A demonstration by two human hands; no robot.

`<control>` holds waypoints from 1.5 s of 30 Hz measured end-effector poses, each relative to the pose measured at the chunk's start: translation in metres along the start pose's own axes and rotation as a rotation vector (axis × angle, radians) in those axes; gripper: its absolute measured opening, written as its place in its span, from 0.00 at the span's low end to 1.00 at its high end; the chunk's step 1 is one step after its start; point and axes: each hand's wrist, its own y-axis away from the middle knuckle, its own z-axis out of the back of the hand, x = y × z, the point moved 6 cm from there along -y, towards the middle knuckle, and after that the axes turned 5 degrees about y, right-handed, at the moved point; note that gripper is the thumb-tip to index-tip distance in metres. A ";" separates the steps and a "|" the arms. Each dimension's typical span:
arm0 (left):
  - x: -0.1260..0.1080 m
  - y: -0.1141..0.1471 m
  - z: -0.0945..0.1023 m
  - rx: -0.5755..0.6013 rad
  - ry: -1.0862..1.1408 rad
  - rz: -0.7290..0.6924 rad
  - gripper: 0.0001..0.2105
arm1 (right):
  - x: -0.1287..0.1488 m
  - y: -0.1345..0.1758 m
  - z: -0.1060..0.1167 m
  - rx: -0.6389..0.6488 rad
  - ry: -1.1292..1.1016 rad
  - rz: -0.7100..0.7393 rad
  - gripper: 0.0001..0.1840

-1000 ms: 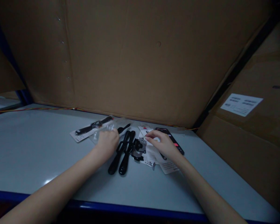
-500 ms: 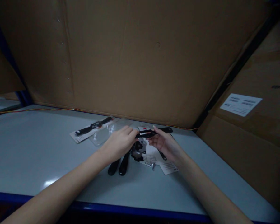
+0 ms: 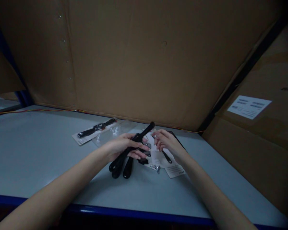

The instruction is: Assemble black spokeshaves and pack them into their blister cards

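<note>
My left hand (image 3: 123, 147) grips a long black tool (image 3: 121, 158) with rounded ends. It slants up to the right, its thumb side across the middle. Beneath it, two more black handles (image 3: 128, 169) lie on the table. My right hand (image 3: 166, 143) is just right of the tool, apart from it, with fingers curled and fingertips close together; whatever they may pinch is too small to tell. Under the hands are white printed cards (image 3: 174, 171), dark flat parts partly hidden by my left fingers, and a thin black bar (image 3: 167, 157). A small silver screw-like piece (image 3: 157, 169) lies in front.
A packaged black tool (image 3: 96, 127) on a white card lies at the back left, beside a clear plastic package (image 3: 105, 135). Cardboard (image 3: 139, 64) walls the back, and a labelled carton (image 3: 261, 137) stands right. The table's blue front edge (image 3: 110, 213) runs below.
The black tool has turned from roughly level between both hands to a steep slant in my left hand. My right hand has let go of it and its fingers have curled.
</note>
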 end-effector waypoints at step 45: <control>0.021 -0.017 0.014 -0.136 0.400 0.035 0.10 | 0.000 0.004 -0.029 0.220 -0.040 -0.066 0.13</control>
